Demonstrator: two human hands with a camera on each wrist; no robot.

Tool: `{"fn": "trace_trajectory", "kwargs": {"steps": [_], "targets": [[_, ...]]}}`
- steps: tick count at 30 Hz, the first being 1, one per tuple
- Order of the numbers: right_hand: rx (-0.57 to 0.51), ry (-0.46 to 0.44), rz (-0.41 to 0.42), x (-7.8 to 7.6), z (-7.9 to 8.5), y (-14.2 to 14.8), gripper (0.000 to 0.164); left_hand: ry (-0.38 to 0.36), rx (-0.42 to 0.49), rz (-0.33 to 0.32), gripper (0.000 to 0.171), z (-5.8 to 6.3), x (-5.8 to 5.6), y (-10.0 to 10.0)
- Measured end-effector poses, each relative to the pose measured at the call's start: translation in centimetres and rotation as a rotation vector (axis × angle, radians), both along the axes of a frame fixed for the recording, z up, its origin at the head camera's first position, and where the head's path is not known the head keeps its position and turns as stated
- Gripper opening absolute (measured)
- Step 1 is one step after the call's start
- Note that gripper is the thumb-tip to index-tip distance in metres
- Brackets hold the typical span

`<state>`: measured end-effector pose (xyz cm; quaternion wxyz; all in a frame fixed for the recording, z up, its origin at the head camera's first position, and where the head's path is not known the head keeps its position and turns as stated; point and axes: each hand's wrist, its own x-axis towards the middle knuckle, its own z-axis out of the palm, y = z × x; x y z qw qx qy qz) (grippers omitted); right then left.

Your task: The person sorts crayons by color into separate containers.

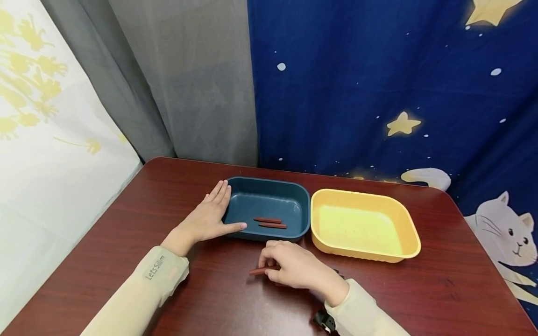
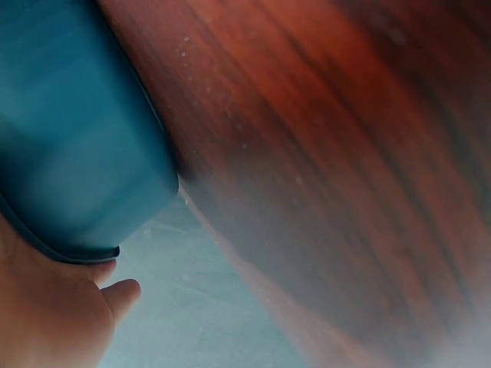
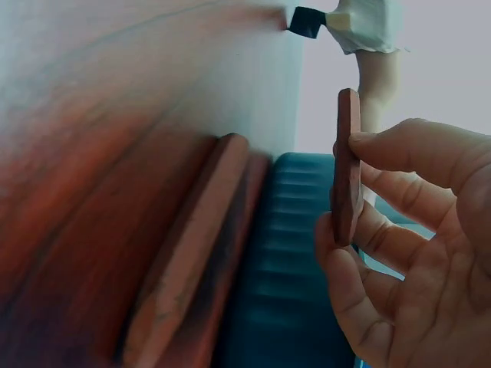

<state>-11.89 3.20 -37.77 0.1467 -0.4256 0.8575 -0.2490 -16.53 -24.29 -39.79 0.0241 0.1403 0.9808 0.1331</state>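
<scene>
My left hand (image 1: 208, 217) rests on the left end of a dark blue plastic basin (image 1: 269, 186), fingers straight along the rim and thumb over the front edge. Two reddish-brown sticks (image 1: 272, 225) with tapered ends lie side by side inside. In front of the basin, my right hand (image 1: 294, 266) pinches a similar reddish-brown stick (image 3: 347, 169) between thumb and fingers, low over the table. Another such stick (image 3: 192, 245) lies on the tabletop in the right wrist view, beside the basin's ribbed outer wall. The left wrist view has the left hand (image 2: 54, 307) at the basin's rim.
A yellow basin (image 1: 407, 233) stands against the blue one's right side. Both sit toward the far edge of the dark red wooden table (image 1: 218, 298). Grey and blue star-patterned curtains (image 1: 336, 93) hang behind. A black wrist strap (image 1: 324, 321) shows by the right sleeve.
</scene>
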Motion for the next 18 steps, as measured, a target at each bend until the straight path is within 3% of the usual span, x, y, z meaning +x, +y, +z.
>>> {"fn": "trace_trajectory", "kwargs": {"steps": [18], "targets": [[-0.18,-0.026,-0.043,-1.5,1.5,0.4,0.01,-0.01,0.006,0.004,0.123,0.3,0.0,0.1]]}}
